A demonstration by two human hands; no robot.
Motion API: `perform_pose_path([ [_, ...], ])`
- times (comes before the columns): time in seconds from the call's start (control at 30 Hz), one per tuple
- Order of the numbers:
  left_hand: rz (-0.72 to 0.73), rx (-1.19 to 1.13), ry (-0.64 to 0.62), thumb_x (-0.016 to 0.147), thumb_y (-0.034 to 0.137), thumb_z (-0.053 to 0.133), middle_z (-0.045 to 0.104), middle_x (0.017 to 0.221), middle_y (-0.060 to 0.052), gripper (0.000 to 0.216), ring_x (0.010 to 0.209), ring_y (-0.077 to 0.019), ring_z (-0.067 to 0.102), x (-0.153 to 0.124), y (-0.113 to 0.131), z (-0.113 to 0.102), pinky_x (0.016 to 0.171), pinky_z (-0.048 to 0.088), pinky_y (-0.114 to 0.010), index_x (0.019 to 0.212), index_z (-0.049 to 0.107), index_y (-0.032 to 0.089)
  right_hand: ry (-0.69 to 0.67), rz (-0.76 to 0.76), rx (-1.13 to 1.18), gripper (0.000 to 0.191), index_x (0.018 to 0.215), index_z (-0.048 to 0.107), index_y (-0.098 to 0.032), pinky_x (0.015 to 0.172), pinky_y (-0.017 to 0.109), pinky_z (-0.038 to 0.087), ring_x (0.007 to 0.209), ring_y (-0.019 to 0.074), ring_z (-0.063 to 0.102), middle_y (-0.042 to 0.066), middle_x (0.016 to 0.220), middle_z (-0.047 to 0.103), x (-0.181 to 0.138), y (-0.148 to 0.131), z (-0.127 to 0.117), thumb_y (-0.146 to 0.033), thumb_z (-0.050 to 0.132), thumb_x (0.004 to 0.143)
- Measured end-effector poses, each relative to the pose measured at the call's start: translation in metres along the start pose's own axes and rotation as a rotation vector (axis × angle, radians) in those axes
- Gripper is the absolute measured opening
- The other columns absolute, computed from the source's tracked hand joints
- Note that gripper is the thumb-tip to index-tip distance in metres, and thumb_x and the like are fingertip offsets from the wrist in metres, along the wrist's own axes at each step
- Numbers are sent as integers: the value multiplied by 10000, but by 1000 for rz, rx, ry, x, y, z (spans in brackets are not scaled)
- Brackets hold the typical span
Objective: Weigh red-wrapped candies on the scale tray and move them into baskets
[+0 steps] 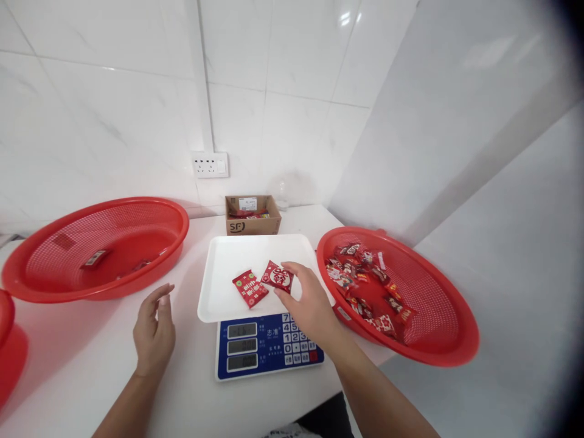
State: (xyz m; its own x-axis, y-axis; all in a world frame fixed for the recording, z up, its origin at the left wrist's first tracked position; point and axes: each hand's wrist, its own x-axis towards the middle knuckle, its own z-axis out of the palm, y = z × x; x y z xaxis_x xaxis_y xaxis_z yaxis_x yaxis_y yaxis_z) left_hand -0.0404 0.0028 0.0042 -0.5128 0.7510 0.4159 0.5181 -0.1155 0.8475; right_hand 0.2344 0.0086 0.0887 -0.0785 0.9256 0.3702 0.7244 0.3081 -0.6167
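Observation:
My right hand [311, 304] pinches a red wrapped snack packet [277, 277] between thumb and fingers, over the white weighing tray [219, 298]. A second red packet [250, 288] with pale lettering lies flat on the tray, just left of the held one. Beneath the tray stands a blue electronic scale [269, 365] with three small displays and a keypad. To the left of the scale, my left hand [155, 333] hovers over the white table, holding nothing, its fingers loosely bent and the thumb apart.
A red plastic basket [449, 304] with several wrapped snacks stands at the right. Another red basket [176, 252] at the left holds a few packets. Part of a third red container [11, 365] shows at the left edge. Behind the tray sits a small cardboard box [262, 227] of packets.

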Motion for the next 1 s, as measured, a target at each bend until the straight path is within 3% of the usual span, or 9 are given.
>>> perform_pose_path([
  [0.07,158,-45,46,917,411,464,627,1098,-103,322,1009,-255,590,-9,14,-4,950,432,-439,1104,602,187,54,-68,62,381,1193,518,-200,946,454,487,1102,251,576,111,1179,620,-8,-8,-10,-195,606,823],
  [0.1,241,-83,9,911,410,491,619,1087,-97,323,996,-248,582,-16,24,-6,941,433,-424,1126,598,194,70,-124,91,387,1185,515,-213,942,448,492,1097,248,574,102,1165,619,-12,-12,-14,-178,614,813],
  [0.2,428,-242,-333,858,516,558,573,1173,-83,473,1089,-254,528,-36,62,-7,954,422,-382,1253,546,256,40,-308,155,426,1188,497,-247,936,432,498,1106,245,553,79,1133,624,-23,-23,-24,-126,621,798],
  [0.27,406,-333,-565,791,627,574,513,1286,-81,669,1173,-264,489,-45,88,-3,1000,402,-380,1363,444,303,-11,-400,193,455,1202,480,-257,936,422,498,1115,242,540,71,1126,629,-28,-29,-27,-104,619,797],
  [0.37,301,-475,-706,745,621,629,518,1272,-47,645,1180,-246,497,-49,117,4,1001,412,-356,1319,473,372,-68,-463,256,483,1204,467,-262,931,402,501,1102,225,546,64,1126,633,-34,-32,-27,-57,592,786],
  [0.5,234,-613,-727,723,528,718,565,1099,-17,476,1026,-183,567,-47,135,7,881,476,-260,1146,590,352,-99,-458,296,475,1194,466,-254,912,402,511,1054,223,580,69,1110,639,-38,-33,-30,-121,664,783],
  [0.67,293,-622,-697,706,496,747,561,992,-7,389,922,-144,577,-47,145,7,821,488,-217,1038,649,318,-63,-440,233,436,1150,522,-214,881,399,531,1012,235,600,92,1083,641,-37,-33,-37,-284,733,775],
  [0.87,360,-538,-691,683,510,754,559,1038,-30,437,972,-178,585,-49,152,7,848,511,-277,1066,653,323,14,-575,276,261,1054,596,-177,880,397,527,989,224,611,86,1002,669,-36,-30,-38,-131,586,797],
  [1.0,396,-502,-684,667,503,767,568,1040,-43,432,960,-194,603,-49,153,8,820,536,-292,1042,673,309,39,-567,324,176,952,601,-198,809,370,548,919,216,626,69,923,673,-35,-29,-38,-130,574,792],
])
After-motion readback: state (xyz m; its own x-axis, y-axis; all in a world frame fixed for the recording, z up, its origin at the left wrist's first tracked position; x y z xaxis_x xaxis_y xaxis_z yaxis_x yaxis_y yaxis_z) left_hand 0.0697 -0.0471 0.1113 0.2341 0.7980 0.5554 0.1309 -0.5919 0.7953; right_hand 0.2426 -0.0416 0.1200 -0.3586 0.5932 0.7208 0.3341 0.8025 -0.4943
